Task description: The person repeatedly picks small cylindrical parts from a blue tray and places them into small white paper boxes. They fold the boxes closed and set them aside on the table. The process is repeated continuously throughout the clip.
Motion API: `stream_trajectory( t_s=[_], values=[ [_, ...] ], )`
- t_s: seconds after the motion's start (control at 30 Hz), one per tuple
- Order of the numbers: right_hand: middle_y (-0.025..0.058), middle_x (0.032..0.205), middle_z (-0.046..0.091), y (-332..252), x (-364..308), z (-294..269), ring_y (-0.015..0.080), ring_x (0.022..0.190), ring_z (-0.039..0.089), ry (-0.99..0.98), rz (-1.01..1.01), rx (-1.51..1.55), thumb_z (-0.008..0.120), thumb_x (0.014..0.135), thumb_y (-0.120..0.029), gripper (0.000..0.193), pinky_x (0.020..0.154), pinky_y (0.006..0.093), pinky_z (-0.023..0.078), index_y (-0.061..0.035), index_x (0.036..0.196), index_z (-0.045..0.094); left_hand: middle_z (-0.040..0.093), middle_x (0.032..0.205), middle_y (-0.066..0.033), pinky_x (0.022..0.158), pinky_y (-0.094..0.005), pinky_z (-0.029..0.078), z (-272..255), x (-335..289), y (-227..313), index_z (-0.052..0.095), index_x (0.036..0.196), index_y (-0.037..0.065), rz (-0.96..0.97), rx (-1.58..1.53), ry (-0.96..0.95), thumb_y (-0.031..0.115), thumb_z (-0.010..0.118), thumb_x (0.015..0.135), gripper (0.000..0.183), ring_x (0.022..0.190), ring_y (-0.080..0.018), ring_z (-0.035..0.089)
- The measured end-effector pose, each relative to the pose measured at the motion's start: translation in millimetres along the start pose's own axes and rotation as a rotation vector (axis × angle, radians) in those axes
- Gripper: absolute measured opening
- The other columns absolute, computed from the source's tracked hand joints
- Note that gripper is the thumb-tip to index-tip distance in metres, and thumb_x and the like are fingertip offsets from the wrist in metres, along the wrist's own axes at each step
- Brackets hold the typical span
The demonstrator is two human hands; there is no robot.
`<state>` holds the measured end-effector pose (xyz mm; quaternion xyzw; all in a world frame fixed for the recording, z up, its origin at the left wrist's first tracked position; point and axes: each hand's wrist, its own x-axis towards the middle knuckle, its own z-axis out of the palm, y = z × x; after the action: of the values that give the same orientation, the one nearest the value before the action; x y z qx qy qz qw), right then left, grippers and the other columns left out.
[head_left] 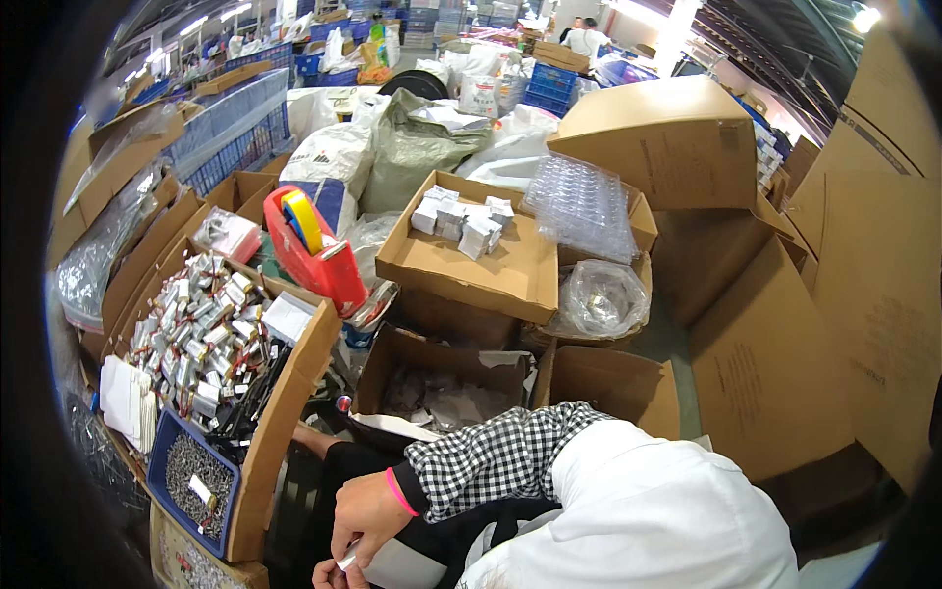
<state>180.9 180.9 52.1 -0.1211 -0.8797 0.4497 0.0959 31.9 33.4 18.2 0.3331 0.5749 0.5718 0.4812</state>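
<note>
Cardboard boxes crowd a packing floor from near to far, with sacks, blue crates and one distant person at the back. At the near bottom edge the person's right hand (pixel 365 513), in a checked cuff with a pink wristband, curls its fingers around a small silvery piece (pixel 348 561) — gripping it low over the lap, probably so both hands can work it close to the body. Only a sliver of the left hand (pixel 329 575) shows just beside it at the frame edge, and I cannot tell whether its fingers are closed or spread.

To the left, one long open carton (pixel 294 393) holds a heap of small silver packs (pixel 201 339) — too many to count — set within easy reach. One blue tray (pixel 167 437) of tiny metal bits sits at its near end, and one stack of white pads (pixel 126 398) lies along its left side. One red tape dispenser (pixel 319 255) with a yellow roll perches on the carton's far rim, likely kept handy for sealing. Farther off, one shallow box (pixel 510 270) carries roughly a dozen small white boxes (pixel 463 224). Right of it lie one clear blister sheet (pixel 581 204) and one bundled clear bag (pixel 601 297).
</note>
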Motion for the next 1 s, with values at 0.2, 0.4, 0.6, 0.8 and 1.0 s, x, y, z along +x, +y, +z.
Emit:
stream_trajectory(
  t_s=[0.2,0.4,0.6,0.8,1.0],
  values=[
    [0.0129,0.078,0.067,-11.0,0.8,6.9,0.0313,0.071,0.064,0.211,0.036,-0.011,0.062,0.077,-0.03,0.028,0.063,0.0391,0.05,-0.0117,0.097,0.07,0.051,0.121,-0.0153,0.097,-0.0387,0.039,30.1,-10.7,11.9,0.045,0.125,-0.004,0.234,0.474,0.019,0.005,0.059,0.089,0.04,0.109,-0.0258,0.05],
    [0.0125,0.067,0.062,-9.4,-3.7,18.8,0.029,0.06,0.063,0.306,-0.027,-0.16,0.066,0.082,-0.026,0.03,0.054,0.0355,0.051,-0.0131,0.11,0.065,0.047,0.125,-0.0235,0.094,-0.0409,0.043,24.8,-5.4,-3.0,0.035,0.133,-0.002,0.24,0.752,0.209,0.024,0.085,0.056,0.096,0.111,-0.0381,0.051],
    [0.0132,0.074,0.067,-31.0,-0.3,13.7,0.0248,0.065,0.068,0.295,0.151,0.036,0.065,0.086,-0.02,0.023,0.059,0.0293,0.054,-0.0105,0.106,0.068,0.056,0.108,-0.017,0.079,-0.0402,0.05,18.0,-16.0,-1.8,0.04,0.128,0.004,0.295,0.784,0.216,0.026,0.083,0.057,0.086,0.095,-0.0336,0.059],
    [0.0145,0.075,0.067,-39.6,8.8,22.0,0.0257,0.065,0.067,0.362,0.105,-0.129,0.066,0.083,-0.016,0.023,0.057,0.0303,0.053,-0.0075,0.104,0.069,0.055,0.108,-0.0173,0.08,-0.0407,0.05,19.1,-9.1,4.4,0.037,0.131,0.003,0.391,0.915,0.294,0.025,0.082,0.057,0.089,0.097,-0.0339,0.058],
    [0.0139,0.094,0.067,-34.9,7.0,26.8,0.0282,0.082,0.066,0.199,0.143,-0.288,0.061,0.084,-0.018,0.033,0.068,0.0359,0.053,-0.0068,0.114,0.059,0.052,0.113,-0.0206,0.081,-0.0402,0.049,19.9,-11.2,-11.0,0.027,0.138,0.003,0.227,0.667,0.247,0.022,0.082,0.06,0.097,0.097,-0.0374,0.057]
  ],
)
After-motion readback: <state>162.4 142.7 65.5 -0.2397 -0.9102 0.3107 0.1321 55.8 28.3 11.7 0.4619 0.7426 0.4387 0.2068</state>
